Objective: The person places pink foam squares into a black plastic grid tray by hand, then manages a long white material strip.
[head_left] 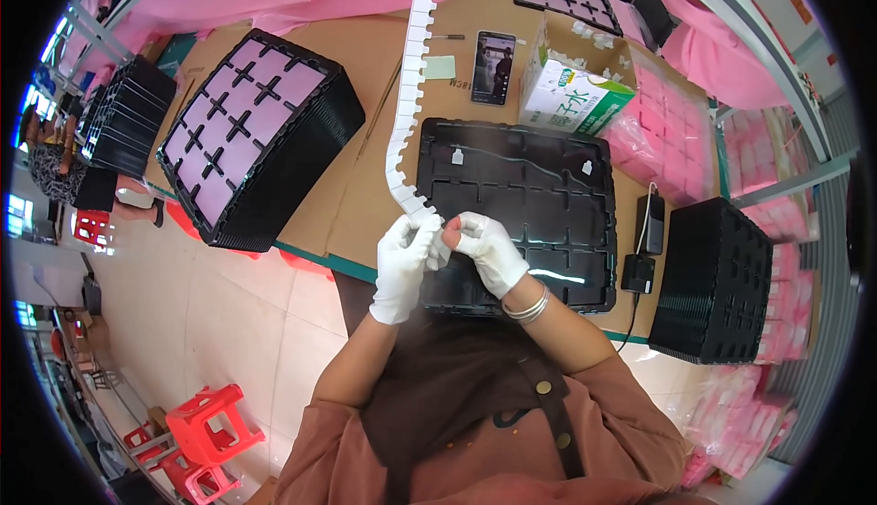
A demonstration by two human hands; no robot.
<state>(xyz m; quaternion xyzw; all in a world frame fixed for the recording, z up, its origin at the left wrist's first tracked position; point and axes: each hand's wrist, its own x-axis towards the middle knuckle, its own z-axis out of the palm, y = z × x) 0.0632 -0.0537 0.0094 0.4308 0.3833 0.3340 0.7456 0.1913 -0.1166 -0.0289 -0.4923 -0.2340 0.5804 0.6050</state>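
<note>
A long white strip of notched, card-like segments [399, 144] runs down from the top edge and bends toward my hands. Its near end is pinched in the closed fingers of my left hand [398, 265], which wears a white glove. Right beside it, my right hand [493, 254], in a white glove with bare thumb tip, is closed in a pinch; whatever its fingers hold is hidden. Both hands are over the left front part of a black plastic tray [521, 202] with moulded compartments. Two small white pieces, one at left [458, 156] and one at right [586, 168], lie in the tray.
A stack of black trays with pink-lilac inserts [338, 126] stands left, another black stack [717, 281] right. Behind the tray are a phone [493, 68] and an open carton [571, 89] with white pieces. Black adapters [639, 273] with cables lie right. Red stools [212, 425] stand on the floor.
</note>
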